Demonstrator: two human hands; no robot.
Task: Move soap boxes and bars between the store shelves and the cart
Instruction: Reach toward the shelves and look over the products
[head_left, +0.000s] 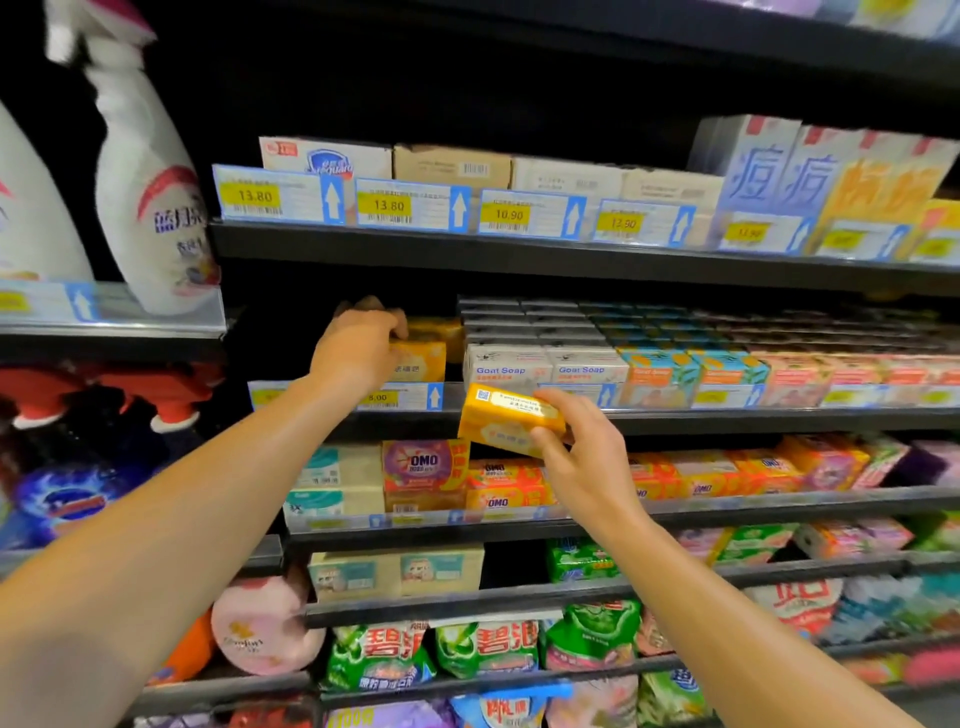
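Observation:
My left hand (358, 348) reaches into the middle shelf (675, 418) and grips the top of a yellow soap box (422, 361) standing at the shelf's left end. More yellow boxes (439, 328) sit behind it. My right hand (576, 452) holds another yellow soap box (506, 418), tilted, in front of the shelf edge, thumb underneath and fingers over the top. Beside it on the shelf stand white Goat Soap boxes (506, 366).
Teal and orange soap boxes (691, 376) fill the shelf to the right. OMO bars (426, 467) lie on the shelf below, green detergent bags (379, 657) lower down. White spray bottles (150, 192) stand upper left. Boxed soaps (452, 163) sit on the shelf above. No cart is visible.

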